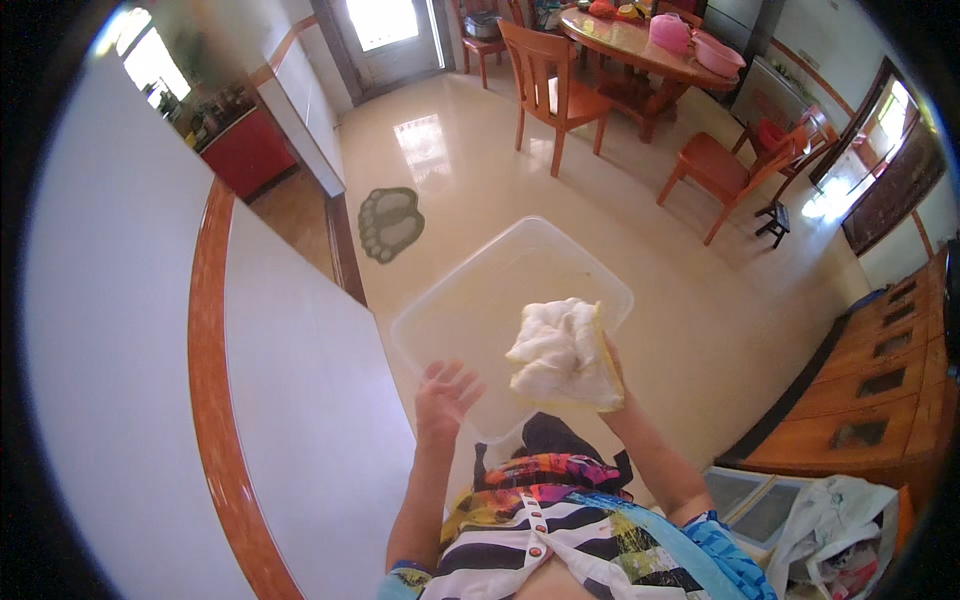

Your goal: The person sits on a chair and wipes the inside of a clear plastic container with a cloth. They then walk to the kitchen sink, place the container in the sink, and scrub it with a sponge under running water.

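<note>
My right hand (613,367) grips a folded, puffy white cloth (566,352) with yellow edging; the cloth hides most of its fingers. To its left, my left hand (448,394) is raised with fingers apart and nothing in it, near the lower left rim of a large clear plastic sheet or lid with rounded corners (517,262). This clear piece lies beneath and beyond both hands, and the floor shows through it. What supports it cannot be told.
A white wall (300,390) rises close on the left. A foot-shaped mat (391,225) lies on the tiled floor. Ahead are wooden chairs (546,82) and a round table (615,37) with pink basins. At the right stand a wooden cabinet (840,405) and a plastic bag (832,525).
</note>
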A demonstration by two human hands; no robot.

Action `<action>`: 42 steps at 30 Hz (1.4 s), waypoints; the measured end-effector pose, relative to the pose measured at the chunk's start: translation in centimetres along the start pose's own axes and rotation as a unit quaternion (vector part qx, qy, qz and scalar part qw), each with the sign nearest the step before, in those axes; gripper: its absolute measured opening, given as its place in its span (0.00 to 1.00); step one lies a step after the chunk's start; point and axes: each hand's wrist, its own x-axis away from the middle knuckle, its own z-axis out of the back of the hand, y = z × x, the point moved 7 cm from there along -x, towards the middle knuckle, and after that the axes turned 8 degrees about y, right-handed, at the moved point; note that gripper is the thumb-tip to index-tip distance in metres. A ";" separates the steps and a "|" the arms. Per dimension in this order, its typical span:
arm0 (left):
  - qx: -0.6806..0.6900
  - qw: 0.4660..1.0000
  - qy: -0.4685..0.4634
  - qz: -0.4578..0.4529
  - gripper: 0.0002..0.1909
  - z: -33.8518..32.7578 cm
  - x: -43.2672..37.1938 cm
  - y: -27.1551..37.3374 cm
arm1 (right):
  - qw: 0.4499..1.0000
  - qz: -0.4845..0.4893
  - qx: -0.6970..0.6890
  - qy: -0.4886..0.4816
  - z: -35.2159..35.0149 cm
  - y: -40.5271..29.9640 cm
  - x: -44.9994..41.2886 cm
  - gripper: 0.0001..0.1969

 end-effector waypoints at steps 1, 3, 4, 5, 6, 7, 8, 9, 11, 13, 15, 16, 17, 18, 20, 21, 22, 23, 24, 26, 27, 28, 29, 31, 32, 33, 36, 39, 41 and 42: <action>0.003 1.000 -0.011 0.014 0.28 -1.9 -2.5 1.1 | 0.995 0.064 0.078 0.006 0.2 -0.7 -3.0 0.20; -0.002 0.999 -0.048 0.022 0.29 -5.3 -7.8 3.6 | 0.985 0.109 0.137 0.000 0.8 -1.2 -9.6 0.20; -0.001 0.998 -0.064 0.025 0.29 -6.9 -10.4 4.7 | 0.989 0.086 0.120 -0.010 1.5 -0.9 -13.1 0.20; 0.006 0.998 -0.041 0.047 0.29 -4.8 -9.9 1.5 | 0.973 0.081 0.217 0.004 2.4 0.5 -16.0 0.20; 0.001 0.999 -0.031 0.023 0.29 -6.8 -13.4 5.9 | 0.946 0.123 0.296 -0.039 -1.8 -0.4 -18.4 0.20; -0.001 1.000 -0.017 0.014 0.30 -8.4 -16.3 8.1 | 0.911 0.162 0.375 -0.058 -4.3 -1.3 -20.8 0.20; -0.010 1.000 0.008 0.009 0.30 -8.6 -18.2 9.8 | 0.867 0.182 0.454 -0.100 -5.1 -0.8 -24.2 0.20; -0.001 1.000 0.029 0.000 0.30 -9.1 -19.3 11.0 | 0.914 0.122 0.380 -0.073 -5.9 -0.3 -26.7 0.20; 0.010 0.998 0.049 -0.028 0.29 -11.6 -21.6 15.9 | 0.980 0.025 0.195 -0.011 -8.8 0.3 -31.6 0.19; 0.040 0.995 0.083 -0.030 0.30 -10.8 -19.4 14.2 | 0.988 -0.142 -0.024 0.051 -7.9 1.0 -31.0 0.17; 0.058 0.991 0.096 -0.068 0.30 -12.2 -21.3 18.5 | 0.988 -0.067 0.138 0.019 -7.9 1.8 -36.6 0.17; 0.071 0.989 0.105 -0.074 0.30 -12.5 -22.3 19.7 | 0.975 -0.026 0.221 0.008 -8.1 1.9 -38.6 0.17; 0.082 0.987 0.113 -0.079 0.30 -12.7 -23.5 20.8 | 0.970 -0.022 0.240 -0.002 -8.4 2.2 -40.6 0.18; 0.094 0.987 0.105 -0.079 0.29 -12.4 -25.0 21.9 | 0.966 -0.019 0.256 -0.011 -9.3 2.7 -42.5 0.19; 0.088 0.984 0.120 -0.097 0.28 -12.9 -26.3 25.9 | 0.982 -0.080 0.169 -0.019 -12.2 4.4 -45.3 0.20; 0.092 0.983 0.115 -0.108 0.28 -13.9 -27.5 28.3 | 0.988 -0.130 0.080 -0.026 -15.1 4.8 -47.5 0.21; 0.093 0.981 0.130 -0.110 0.28 -14.6 -28.4 30.6 | 0.983 -0.179 -0.010 -0.033 -17.5 5.6 -49.3 0.22; 0.088 0.980 0.138 -0.116 0.28 -15.2 -29.0 32.7 | 0.985 -0.172 -0.008 -0.023 -18.9 6.2 -50.9 0.22; 0.084 0.978 0.146 -0.120 0.28 -15.6 -29.8 33.4 | 0.986 -0.166 -0.004 -0.013 -19.1 6.6 -51.8 0.23; 0.093 0.975 0.154 -0.129 0.28 -15.9 -31.6 34.3 | 0.983 -0.186 0.010 0.002 -18.5 7.2 -54.3 0.24; 0.098 0.974 0.148 -0.141 0.28 -16.2 -33.2 36.6 | 0.979 -0.205 0.014 0.000 -18.6 8.0 -57.0 0.25; 0.105 0.972 0.141 -0.158 0.28 -16.9 -35.2 39.6 | 0.974 -0.225 0.018 -0.008 -19.6 9.1 -60.5 0.26; 0.118 0.967 0.145 -0.170 0.28 -17.4 -36.9 42.6 | 0.976 -0.213 0.029 -0.018 -21.0 10.1 -63.8 0.24; 0.152 0.958 0.159 -0.182 0.29 -16.7 -39.2 45.0 | 0.976 -0.206 0.062 -0.036 -22.2 11.9 -67.7 0.23; 0.163 0.953 0.160 -0.197 0.28 -16.5 -40.5 46.4 | 0.976 -0.197 0.080 -0.055 -23.1 12.5 -69.3 0.23; 0.172 0.948 0.169 -0.207 0.28 -16.4 -41.1 47.5 | 0.973 -0.197 0.096 -0.069 -23.9 13.6 -71.8 0.22; 0.187 0.936 0.185 -0.236 0.27 -15.5 -43.0 51.6 | 0.967 -0.178 0.130 -0.127 -26.7 16.8 -75.9 0.20; 0.195 0.919 0.204 -0.275 0.26 -13.5 -44.5 58.7 | 0.957 -0.165 0.134 -0.194 -31.7 21.4 -81.6 0.19; 0.219 0.908 0.228 -0.276 0.26 -13.0 -45.3 59.8 | 0.949 -0.192 0.145 -0.203 -34.0 23.3 -84.1 0.18; 0.224 0.902 0.240 -0.282 0.26 -12.9 -45.6 61.4 | 0.944 -0.211 0.148 -0.206 -35.6 24.4 -85.4 0.18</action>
